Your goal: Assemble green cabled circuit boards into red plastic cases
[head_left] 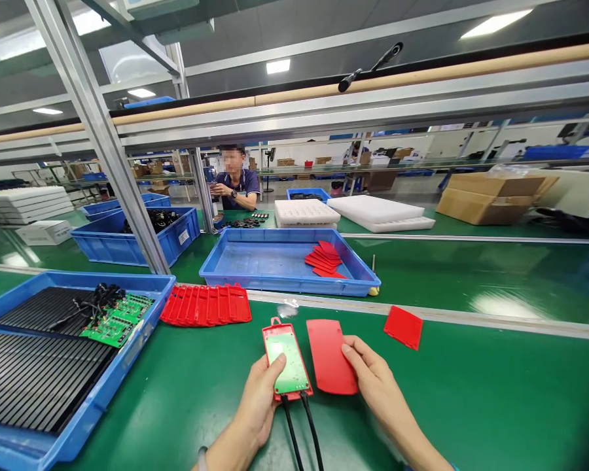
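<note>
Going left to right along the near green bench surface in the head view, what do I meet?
Shallow blue plastic tray → row of red plastic frames → red plastic case with green circuit board, in the left hand → rectangular red panel, in the right hand → flat, squarish red piece.

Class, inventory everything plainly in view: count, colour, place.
case: 1, red, left hand
circuit boards: several, green, case, left tray
cables: 2, black, from case
cover: 1, red, right hand
loose panel: 1, red, bench right
frames: several, red, beside left tray
thin panels: several, red, centre tray
trays: 2, blue, left and centre
bins: several, blue, behind trays
ribbed panels: 2, black, left tray
foam slabs: several, white, beyond centre tray
large carton: 1, brown, far right
co-worker: 1, dark shirt, opposite
metal beams: several, silver, overhead
hands: 2, bare, on case and cover
</note>
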Demonstrator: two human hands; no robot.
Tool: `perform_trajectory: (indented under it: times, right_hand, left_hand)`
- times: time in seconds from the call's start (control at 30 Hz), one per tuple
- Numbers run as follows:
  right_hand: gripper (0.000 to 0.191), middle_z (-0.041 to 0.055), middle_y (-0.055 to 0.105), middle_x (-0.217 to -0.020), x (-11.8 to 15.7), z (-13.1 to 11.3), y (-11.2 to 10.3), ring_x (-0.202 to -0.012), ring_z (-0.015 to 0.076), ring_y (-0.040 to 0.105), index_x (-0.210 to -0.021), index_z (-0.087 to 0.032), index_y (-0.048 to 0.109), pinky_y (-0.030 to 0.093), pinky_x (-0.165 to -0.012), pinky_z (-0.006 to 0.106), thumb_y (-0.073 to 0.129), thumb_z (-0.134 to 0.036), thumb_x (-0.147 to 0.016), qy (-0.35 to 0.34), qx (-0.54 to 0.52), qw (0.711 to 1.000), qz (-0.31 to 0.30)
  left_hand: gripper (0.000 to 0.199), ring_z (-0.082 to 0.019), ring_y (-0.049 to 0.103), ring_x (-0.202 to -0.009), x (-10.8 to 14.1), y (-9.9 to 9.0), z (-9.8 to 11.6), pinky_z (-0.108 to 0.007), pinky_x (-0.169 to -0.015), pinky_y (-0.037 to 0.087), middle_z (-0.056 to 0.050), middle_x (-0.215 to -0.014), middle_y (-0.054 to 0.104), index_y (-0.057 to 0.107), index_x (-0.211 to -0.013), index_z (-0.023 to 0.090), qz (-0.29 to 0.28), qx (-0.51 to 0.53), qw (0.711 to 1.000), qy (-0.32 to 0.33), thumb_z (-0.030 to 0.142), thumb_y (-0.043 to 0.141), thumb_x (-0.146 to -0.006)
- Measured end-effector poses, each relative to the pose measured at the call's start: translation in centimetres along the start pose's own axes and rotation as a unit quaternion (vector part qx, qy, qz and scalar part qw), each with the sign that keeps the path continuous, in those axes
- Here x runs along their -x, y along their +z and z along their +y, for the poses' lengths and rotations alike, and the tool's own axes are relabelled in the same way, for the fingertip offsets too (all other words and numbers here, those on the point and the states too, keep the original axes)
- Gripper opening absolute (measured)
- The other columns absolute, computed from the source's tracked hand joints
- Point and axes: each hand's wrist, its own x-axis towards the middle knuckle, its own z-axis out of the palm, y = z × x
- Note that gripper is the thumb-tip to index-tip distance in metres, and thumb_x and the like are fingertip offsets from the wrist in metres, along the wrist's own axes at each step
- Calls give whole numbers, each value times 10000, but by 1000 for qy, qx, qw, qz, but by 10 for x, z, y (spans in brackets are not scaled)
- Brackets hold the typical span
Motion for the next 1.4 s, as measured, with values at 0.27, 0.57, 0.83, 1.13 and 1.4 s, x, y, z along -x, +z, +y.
perform_trajectory:
  times: [0.27, 0.57, 0.83, 1.13, 1.4]
  right_hand:
    - [522, -91, 402, -530, 20, -5, 24, -434, 69, 336, -1186, -153, 463, 309, -430, 206, 537, -534, -836, 45, -122, 985, -109]
    - [473, -63, 422, -671, 21, 2, 31, -440, 57, 399, -1175, -202, 491, 373, -381, 197, 531, -530, -836, 31, -110, 990, -81]
    - [452, -52, 444, -738, 20, 5, 29, -432, 48, 432, -1145, -218, 484, 379, -371, 201, 546, -533, -827, 42, -112, 988, -96]
    - [524, -62, 458, -671, 17, 3, 25, -414, 49, 411, -1184, -197, 499, 360, -367, 198, 588, -535, -794, 66, -123, 984, -109]
    - [624, -78, 452, -562, 17, -3, 22, -413, 57, 356, -1286, -162, 440, 292, -388, 197, 560, -550, -813, 85, -126, 981, -121]
  left_hand:
    - [528, -216, 647, -738, 1, 2, -9, -300, -668, 491, -136, -848, 706, 657, -1030, 61, -28, -5, 999, -27, 543, 548, -841]
    - [650, -232, 641, -746, 2, 0, -14, -314, -668, 483, -154, -886, 698, 642, -1083, 67, -37, -29, 999, -20, 641, 460, -838]
    - [695, -228, 638, -727, 8, 6, -10, -296, -642, 470, -149, -862, 698, 650, -1087, 78, -53, -59, 997, -4, 683, 442, -815]
    - [642, -208, 618, -729, 4, 1, -15, -262, -636, 438, -127, -857, 697, 677, -1006, 85, -47, -82, 995, 19, 665, 524, -780]
    - [681, -220, 617, -740, 5, 8, -9, -276, -659, 441, -125, -832, 696, 670, -996, 75, -57, -99, 993, 24, 694, 526, -755]
